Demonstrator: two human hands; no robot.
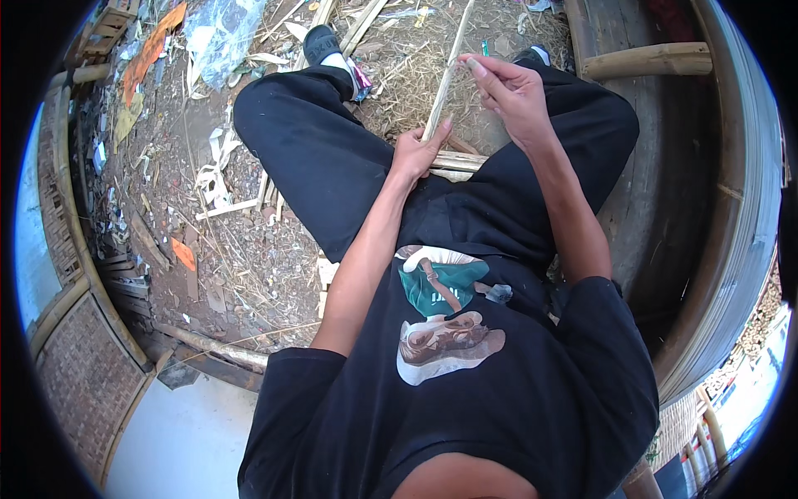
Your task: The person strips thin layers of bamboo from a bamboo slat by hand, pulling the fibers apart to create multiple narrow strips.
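A long, pale bamboo strip (446, 90) slants up and away between my knees, its far end beyond the upper edge of the view. My left hand (418, 153) is closed around its lower end, thumb laid along it. Higher up, my right hand (514, 98) has thumb and forefinger pinched together, the fingertips at the strip's right edge. Whatever lies in that pinch is too small to tell. Straw-like shavings (411, 91) cover the ground beyond the strip.
More bamboo pieces (457, 161) lie between my thighs. To the right are dark boards (640, 191) and a bamboo pole (648, 61). Clear plastic sheeting (223, 37), an orange scrap (153, 51) and white strips (218, 170) litter the ground at left. A woven panel (90, 370) stands at far left.
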